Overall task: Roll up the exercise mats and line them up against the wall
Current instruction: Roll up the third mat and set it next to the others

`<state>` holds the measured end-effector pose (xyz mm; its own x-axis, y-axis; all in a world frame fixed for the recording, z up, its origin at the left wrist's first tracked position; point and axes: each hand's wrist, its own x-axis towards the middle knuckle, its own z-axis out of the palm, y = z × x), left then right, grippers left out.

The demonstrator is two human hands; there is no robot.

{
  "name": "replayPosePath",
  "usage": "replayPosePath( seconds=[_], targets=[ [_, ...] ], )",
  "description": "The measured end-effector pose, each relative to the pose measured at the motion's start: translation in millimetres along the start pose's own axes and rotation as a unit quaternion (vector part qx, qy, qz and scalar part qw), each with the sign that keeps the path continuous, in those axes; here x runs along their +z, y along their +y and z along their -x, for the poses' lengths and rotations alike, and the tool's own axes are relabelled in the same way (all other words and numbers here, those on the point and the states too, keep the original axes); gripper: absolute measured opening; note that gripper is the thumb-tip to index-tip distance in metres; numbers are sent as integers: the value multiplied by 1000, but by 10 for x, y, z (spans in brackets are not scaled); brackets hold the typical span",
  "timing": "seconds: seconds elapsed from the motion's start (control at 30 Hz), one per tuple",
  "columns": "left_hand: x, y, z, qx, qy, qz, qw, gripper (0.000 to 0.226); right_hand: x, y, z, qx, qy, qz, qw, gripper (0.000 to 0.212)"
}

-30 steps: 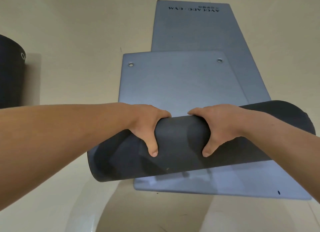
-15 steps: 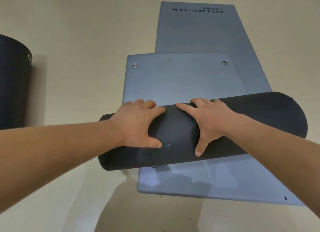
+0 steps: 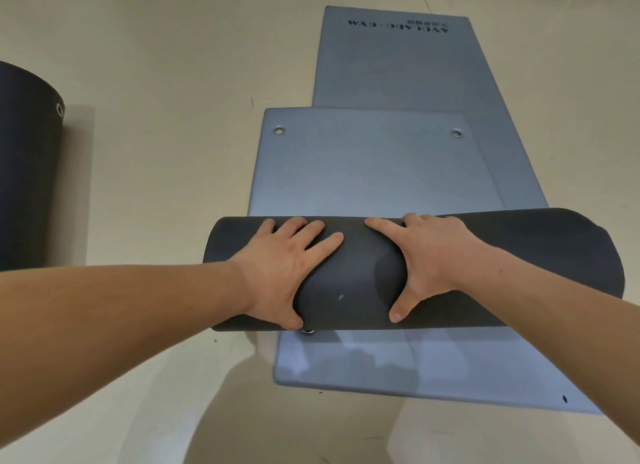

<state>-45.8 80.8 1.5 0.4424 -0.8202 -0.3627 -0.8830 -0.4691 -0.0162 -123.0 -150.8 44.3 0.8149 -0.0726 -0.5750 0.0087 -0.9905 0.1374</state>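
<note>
A pale beige floor carries a long grey-blue mat with printed lettering at its far end. A second mat with metal eyelets lies on top of it. A dark rolled mat stands at the left edge. The second mat's rolled part, dark side out, lies crosswise under both hands. The left hand and right hand press on its top. Their fingers are spread and nearly straight toward the far side, thumbs down the near face, clasping nothing.
</note>
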Motion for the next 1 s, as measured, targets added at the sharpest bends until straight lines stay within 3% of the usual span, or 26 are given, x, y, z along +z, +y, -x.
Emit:
replayPosePath(
  seconds=[0.13, 0.23, 0.37, 0.5, 0.57, 0.63, 0.7, 0.8, 1.0],
  targets=[
    [-160, -170, -201, 9, -36, 35, 999, 135, -30, 80, 3, 1, 37, -47, 998, 147],
    [-336, -419, -412, -10, -85, 127, 988, 139, 21, 75, 121, 19, 116, 4, 993, 135],
    [-527, -671, -595, -41, -122, 212, 969, 141, 122, -7, 143, 48, 97, 24, 994, 151],
    [-590, -631, -507, -66, -53, 117, 990, 120, 72, 76, -83, 36, 108, 58, 992, 151],
    [-542, -577, -342, -87, 24, 59, 994, 98, -46, 160, -195, 31, 86, 34, 995, 151],
    [-381, -478, -168, -84, 114, 66, 988, 77, -214, 261, -309, 27, 57, -2, 998, 152],
    [-205, -343, -71, -78, 111, 47, 990, 90, -389, 343, -408, 24, 25, -34, 999, 152],
    [-8, -207, -132, -112, -5, -39, 993, 134, -542, 341, -499, 27, 3, -47, 999, 152],
    [10, -334, -382, -120, 52, -28, 991, 124, -243, 105, -324, 42, 92, 9, 995, 142]
  ],
)
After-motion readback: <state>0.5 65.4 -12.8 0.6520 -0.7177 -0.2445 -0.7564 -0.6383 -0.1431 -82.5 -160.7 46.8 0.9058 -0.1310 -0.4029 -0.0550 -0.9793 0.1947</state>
